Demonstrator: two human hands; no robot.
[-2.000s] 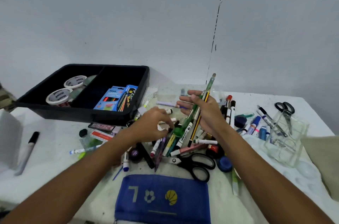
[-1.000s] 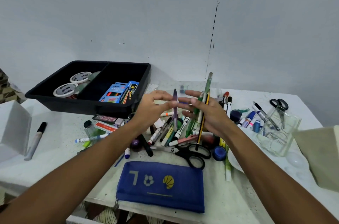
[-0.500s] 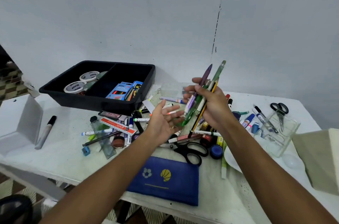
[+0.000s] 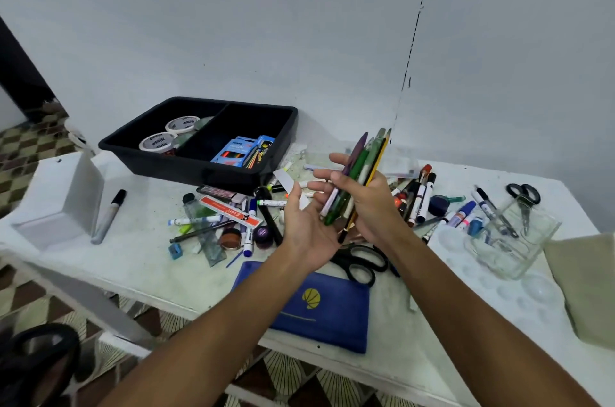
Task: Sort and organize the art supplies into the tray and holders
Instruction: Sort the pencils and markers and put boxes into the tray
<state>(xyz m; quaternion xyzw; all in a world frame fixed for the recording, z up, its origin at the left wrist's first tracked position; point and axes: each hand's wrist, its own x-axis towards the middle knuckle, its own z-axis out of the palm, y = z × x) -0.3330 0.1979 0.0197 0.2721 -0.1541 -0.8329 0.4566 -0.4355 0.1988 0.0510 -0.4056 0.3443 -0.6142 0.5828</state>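
Pencils (image 4: 357, 178) bunched upright in right hand (image 4: 371, 203), fingers curled round them; left hand (image 4: 307, 230) spread flat beneath. Risk of slipping from uneven bundle. Tray (image 4: 199, 167) at ten o'clock.

head view, looking down, near table (image 4: 139, 260)

two bare arms, nothing worn

my left hand (image 4: 307, 230) and right hand (image 4: 369, 203) are both bare: i see no gloves, no rings on the fingers that show, no watch or band at either wrist. both my forearms are uncovered from the wrists back to the lower edge of view, with no sleeve in sight. my nails look short and plain. i see no marks or bandages.
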